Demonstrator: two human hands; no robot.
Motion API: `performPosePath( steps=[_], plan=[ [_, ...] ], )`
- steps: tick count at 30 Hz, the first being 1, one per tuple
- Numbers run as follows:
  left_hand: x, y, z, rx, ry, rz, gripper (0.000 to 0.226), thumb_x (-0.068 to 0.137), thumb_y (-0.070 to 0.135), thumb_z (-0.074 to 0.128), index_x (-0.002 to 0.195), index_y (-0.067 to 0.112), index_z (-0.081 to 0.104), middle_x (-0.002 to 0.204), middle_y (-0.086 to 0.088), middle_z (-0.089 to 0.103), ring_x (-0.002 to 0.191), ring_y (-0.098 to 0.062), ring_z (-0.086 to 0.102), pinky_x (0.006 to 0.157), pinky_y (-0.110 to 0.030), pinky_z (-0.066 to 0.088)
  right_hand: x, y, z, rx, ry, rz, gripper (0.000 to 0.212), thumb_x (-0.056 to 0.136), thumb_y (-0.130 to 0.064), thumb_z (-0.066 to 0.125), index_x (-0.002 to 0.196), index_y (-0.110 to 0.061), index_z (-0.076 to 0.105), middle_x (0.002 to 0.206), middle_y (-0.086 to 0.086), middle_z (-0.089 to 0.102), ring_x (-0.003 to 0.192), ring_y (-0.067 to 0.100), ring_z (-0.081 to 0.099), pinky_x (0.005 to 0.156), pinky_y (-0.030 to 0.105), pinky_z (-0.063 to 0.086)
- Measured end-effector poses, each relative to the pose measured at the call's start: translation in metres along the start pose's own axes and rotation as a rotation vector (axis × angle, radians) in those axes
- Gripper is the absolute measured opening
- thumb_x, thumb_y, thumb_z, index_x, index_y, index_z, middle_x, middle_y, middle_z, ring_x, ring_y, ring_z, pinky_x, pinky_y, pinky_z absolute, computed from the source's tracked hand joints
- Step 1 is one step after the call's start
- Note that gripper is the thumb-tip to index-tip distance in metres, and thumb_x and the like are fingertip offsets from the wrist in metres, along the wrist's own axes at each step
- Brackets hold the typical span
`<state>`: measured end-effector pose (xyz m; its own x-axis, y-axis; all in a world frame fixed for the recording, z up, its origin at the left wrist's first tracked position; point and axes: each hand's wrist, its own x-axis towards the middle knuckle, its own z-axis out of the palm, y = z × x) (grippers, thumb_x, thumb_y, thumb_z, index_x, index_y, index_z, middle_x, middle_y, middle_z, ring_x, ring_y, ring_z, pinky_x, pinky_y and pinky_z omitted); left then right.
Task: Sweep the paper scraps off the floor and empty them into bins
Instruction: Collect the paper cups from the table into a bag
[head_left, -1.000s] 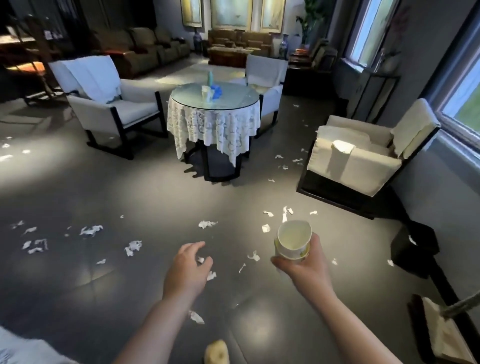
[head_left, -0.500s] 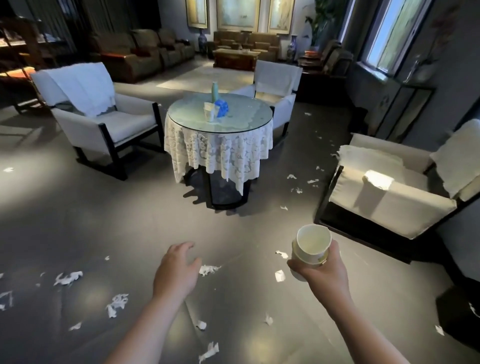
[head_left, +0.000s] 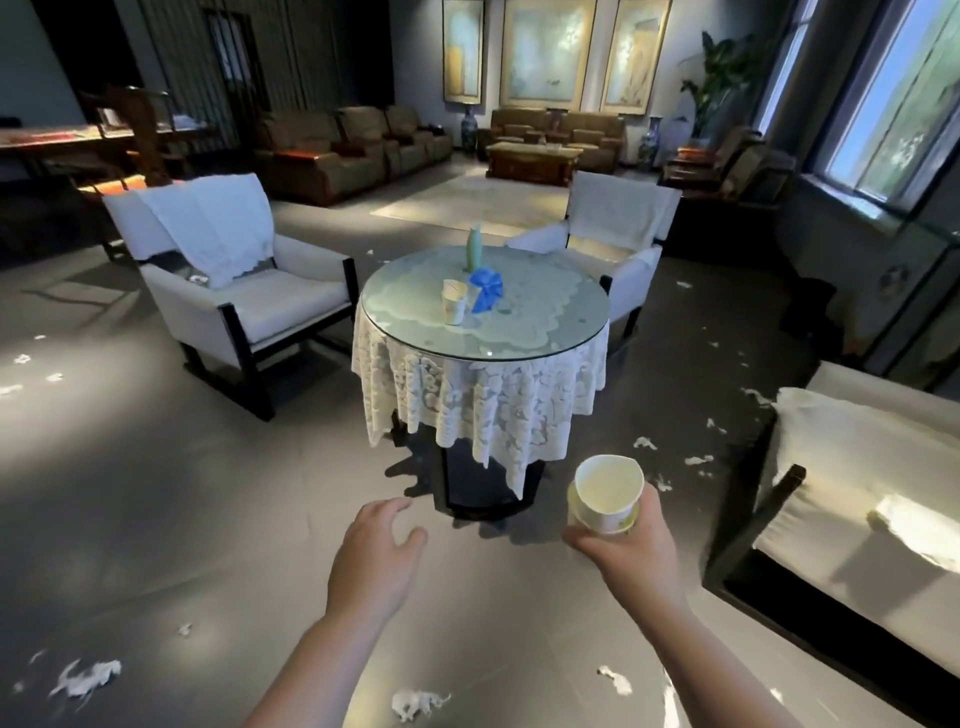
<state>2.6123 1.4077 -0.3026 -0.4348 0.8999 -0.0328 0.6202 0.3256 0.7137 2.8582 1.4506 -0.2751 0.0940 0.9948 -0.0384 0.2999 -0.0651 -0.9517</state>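
No legible text, label or number anywhere.

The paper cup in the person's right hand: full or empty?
Empty: the paper cup tilts its mouth toward the camera, showing only bare pale inside.

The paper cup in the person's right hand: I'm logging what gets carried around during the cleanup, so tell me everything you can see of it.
The paper cup is white, with a yellow-green print near its base. It looks like thin paper; its rim is slightly dented out of round. It tilts with its open mouth toward the camera, and the pale inside shows nothing in it. The right hand grips it from below and behind, fingers curled round the lower wall. It is held in the air above the dark floor, in front of the round table; nothing else touches it.
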Motion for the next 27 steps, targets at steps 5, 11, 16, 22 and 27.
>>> performPosePath(
  steps=[5,11,16,22,27],
  plan=[
    [0.094,0.006,0.009,-0.019,0.011,-0.037,0.04,0.095,0.026,0.059,0.136,0.025,0.055,0.14,0.005,0.05,0.125,-0.016,0.05,0.094,-0.029,0.04,0.096,-0.025,0.048,-0.032,-0.081,-0.016,0.058,0.07,0.002,0.078,0.113,-0.021,0.046,0.081,-0.014,0.062,0.064,-0.012,0.062,0.051,0.005,0.041],
    [0.236,0.02,0.013,-0.023,-0.01,0.006,0.04,0.097,0.028,0.056,0.137,0.026,0.054,0.138,0.007,0.049,0.107,-0.012,0.053,0.082,-0.026,0.037,0.218,-0.034,0.108,-0.06,-0.025,-0.028,0.071,0.06,-0.017,0.088,0.113,-0.032,0.044,0.098,-0.019,0.059,0.094,0.013,0.059,0.07,0.024,0.042],
    [0.344,0.031,0.012,-0.018,-0.015,0.018,0.042,0.098,0.03,0.054,0.14,0.027,0.051,0.143,0.007,0.047,0.116,-0.013,0.052,0.082,-0.028,0.038,0.302,-0.052,0.146,-0.043,0.006,-0.004,0.064,0.064,-0.016,0.085,0.11,-0.033,0.043,0.098,-0.018,0.058,0.09,0.001,0.055,0.068,0.022,0.041],
    [0.443,0.045,0.039,0.002,-0.107,0.046,0.045,0.097,0.028,0.056,0.142,0.024,0.051,0.146,0.005,0.046,0.132,-0.014,0.045,0.095,-0.029,0.039,0.391,-0.044,0.18,-0.062,0.034,0.062,0.065,0.063,-0.016,0.086,0.111,-0.033,0.044,0.099,-0.016,0.059,0.093,0.008,0.057,0.07,0.024,0.042],
    [0.53,0.054,0.072,-0.015,-0.133,0.012,0.048,0.096,0.028,0.057,0.144,0.025,0.047,0.148,0.006,0.043,0.107,-0.006,0.051,0.093,-0.028,0.041,0.475,-0.031,0.214,-0.111,-0.032,0.047,0.075,0.062,-0.02,0.087,0.121,-0.027,0.042,0.108,-0.008,0.057,0.1,0.015,0.056,0.079,0.03,0.044]
  ],
)
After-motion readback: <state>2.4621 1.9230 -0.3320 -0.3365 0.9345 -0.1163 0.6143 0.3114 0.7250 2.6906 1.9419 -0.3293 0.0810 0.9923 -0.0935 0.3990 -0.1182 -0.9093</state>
